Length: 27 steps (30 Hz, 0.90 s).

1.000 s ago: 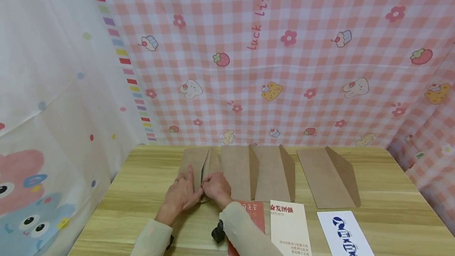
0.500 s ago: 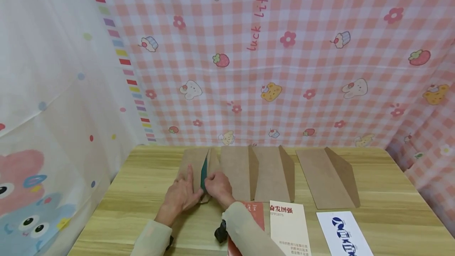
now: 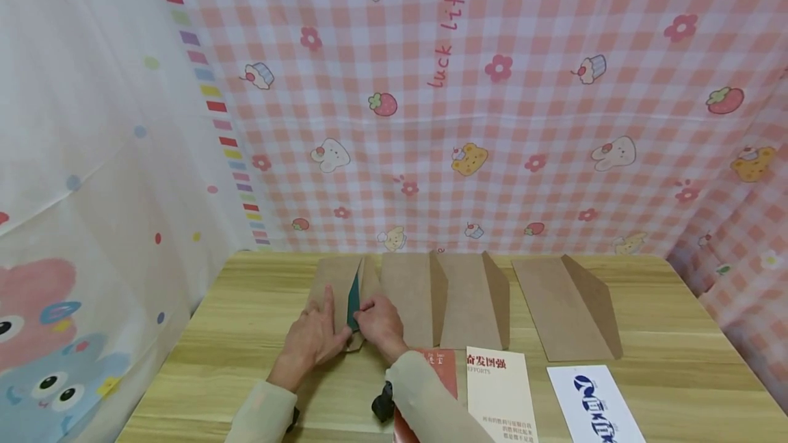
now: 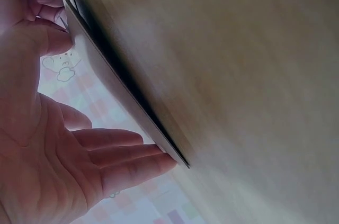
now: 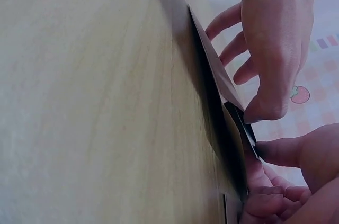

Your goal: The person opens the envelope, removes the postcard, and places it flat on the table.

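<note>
A brown paper envelope (image 3: 335,275) lies at the left of the table with its flap (image 3: 370,282) turned out to the right. A dark green card (image 3: 353,292) shows as a narrow strip in its opening. My left hand (image 3: 312,337) rests on the envelope, fingers extended; in the left wrist view its fingertips (image 4: 164,164) press against the paper's edge. With thumb and curled fingers, my right hand (image 3: 379,321) pinches the green card by its lower right edge. The right wrist view has the right thumb (image 5: 280,151) on the card's dark edge, close below the left thumb.
Three more brown envelopes, the first (image 3: 406,299), another (image 3: 469,299) and one farther right (image 3: 557,306), lie with flaps out. Nearer the front are a red card (image 3: 444,369), partly under the right sleeve, a cream card (image 3: 501,395) and a white card (image 3: 594,405).
The right hand has shifted slightly to the right, and a wider strip of the green card shows at the envelope's opening. The left hand has stayed in place.
</note>
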Each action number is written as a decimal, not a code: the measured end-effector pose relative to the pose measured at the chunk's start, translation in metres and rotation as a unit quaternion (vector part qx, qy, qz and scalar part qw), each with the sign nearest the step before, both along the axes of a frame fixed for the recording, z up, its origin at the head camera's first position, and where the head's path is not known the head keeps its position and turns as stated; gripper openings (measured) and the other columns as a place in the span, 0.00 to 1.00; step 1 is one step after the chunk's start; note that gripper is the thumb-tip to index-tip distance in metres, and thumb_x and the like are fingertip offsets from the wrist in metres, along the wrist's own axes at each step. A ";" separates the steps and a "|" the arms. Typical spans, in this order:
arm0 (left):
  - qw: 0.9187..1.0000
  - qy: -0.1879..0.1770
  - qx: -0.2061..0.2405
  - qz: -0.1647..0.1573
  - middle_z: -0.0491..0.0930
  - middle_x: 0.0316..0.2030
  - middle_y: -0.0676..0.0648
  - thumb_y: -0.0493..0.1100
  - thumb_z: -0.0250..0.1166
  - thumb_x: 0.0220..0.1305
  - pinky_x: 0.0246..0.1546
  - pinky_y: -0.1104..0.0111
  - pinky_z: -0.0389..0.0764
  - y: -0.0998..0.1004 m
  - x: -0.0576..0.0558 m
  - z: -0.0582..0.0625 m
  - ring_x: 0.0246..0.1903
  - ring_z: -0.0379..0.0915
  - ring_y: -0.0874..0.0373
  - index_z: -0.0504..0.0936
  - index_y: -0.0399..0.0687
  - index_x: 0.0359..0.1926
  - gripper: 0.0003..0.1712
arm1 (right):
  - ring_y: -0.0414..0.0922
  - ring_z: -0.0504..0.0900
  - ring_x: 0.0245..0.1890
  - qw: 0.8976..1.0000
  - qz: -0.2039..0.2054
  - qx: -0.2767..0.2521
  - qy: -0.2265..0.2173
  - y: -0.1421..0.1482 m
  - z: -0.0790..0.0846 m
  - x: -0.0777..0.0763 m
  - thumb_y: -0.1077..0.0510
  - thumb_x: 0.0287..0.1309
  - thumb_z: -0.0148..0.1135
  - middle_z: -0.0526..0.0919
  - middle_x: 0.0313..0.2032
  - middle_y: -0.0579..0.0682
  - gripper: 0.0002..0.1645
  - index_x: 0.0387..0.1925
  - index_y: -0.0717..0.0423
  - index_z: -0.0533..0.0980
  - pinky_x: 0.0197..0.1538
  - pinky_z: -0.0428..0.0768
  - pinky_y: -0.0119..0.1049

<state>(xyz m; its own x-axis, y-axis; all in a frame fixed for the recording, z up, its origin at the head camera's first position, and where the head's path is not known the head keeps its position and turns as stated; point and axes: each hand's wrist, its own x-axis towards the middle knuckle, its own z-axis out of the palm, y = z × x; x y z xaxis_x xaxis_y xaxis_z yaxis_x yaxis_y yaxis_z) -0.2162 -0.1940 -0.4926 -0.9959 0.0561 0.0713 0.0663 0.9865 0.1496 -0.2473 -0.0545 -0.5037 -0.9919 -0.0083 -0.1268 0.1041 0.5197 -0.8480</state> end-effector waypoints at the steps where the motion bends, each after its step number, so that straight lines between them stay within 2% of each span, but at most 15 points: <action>1: 1.000 -0.001 -0.001 0.000 0.74 0.53 0.25 0.56 0.63 0.59 0.35 0.49 0.82 0.000 0.000 0.000 0.39 0.80 0.35 0.55 0.33 0.74 0.50 | 0.41 0.77 0.28 1.000 -0.001 -0.003 0.001 0.000 0.000 0.000 0.56 0.55 0.70 0.82 0.28 0.43 0.06 0.29 0.50 0.79 0.30 0.71 0.36; 5: 1.000 -0.004 -0.004 -0.001 0.74 0.53 0.25 0.56 0.62 0.60 0.36 0.49 0.82 0.000 -0.001 0.001 0.40 0.80 0.35 0.55 0.33 0.74 0.50 | 0.42 0.78 0.30 1.000 -0.001 -0.016 0.002 0.002 -0.001 -0.001 0.57 0.54 0.70 0.83 0.30 0.44 0.05 0.32 0.52 0.81 0.33 0.73 0.36; 10: 1.000 -0.008 -0.005 -0.004 0.73 0.53 0.24 0.58 0.61 0.62 0.36 0.49 0.82 0.000 -0.001 0.001 0.40 0.80 0.35 0.55 0.35 0.75 0.49 | 0.42 0.79 0.33 0.999 0.011 -0.036 0.005 0.004 -0.003 -0.001 0.59 0.53 0.70 0.83 0.32 0.46 0.14 0.43 0.53 0.79 0.37 0.75 0.37; 14: 1.000 -0.013 -0.007 -0.008 0.74 0.51 0.25 0.58 0.61 0.62 0.36 0.49 0.82 0.000 0.000 0.001 0.39 0.80 0.36 0.57 0.36 0.74 0.48 | 0.42 0.79 0.32 0.997 0.022 -0.071 0.009 0.007 -0.006 -0.002 0.62 0.53 0.69 0.82 0.32 0.48 0.19 0.48 0.56 0.77 0.37 0.75 0.37; 21: 1.000 -0.021 -0.006 -0.007 0.74 0.50 0.25 0.58 0.61 0.62 0.36 0.49 0.82 0.000 0.000 0.001 0.41 0.79 0.34 0.59 0.38 0.74 0.47 | 0.43 0.77 0.33 0.992 0.031 -0.118 0.018 0.008 -0.010 -0.005 0.69 0.49 0.63 0.82 0.33 0.51 0.22 0.50 0.60 0.75 0.37 0.75 0.34; 27: 1.000 -0.027 -0.003 -0.006 0.74 0.51 0.26 0.58 0.61 0.62 0.37 0.48 0.82 0.001 0.000 0.001 0.43 0.78 0.34 0.59 0.38 0.74 0.47 | 0.43 0.75 0.30 0.992 0.030 -0.118 0.016 0.009 -0.011 -0.004 0.65 0.53 0.67 0.78 0.31 0.49 0.20 0.49 0.56 0.76 0.34 0.72 0.34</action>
<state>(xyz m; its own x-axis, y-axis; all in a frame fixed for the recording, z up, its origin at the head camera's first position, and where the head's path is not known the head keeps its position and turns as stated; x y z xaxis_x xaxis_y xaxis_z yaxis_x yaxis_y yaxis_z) -0.2162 -0.1932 -0.4918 -0.9975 0.0681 0.0163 0.0697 0.9866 0.1475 -0.2514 -0.0452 -0.5143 -0.9922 -0.0930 -0.0829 0.0501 0.3110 -0.9491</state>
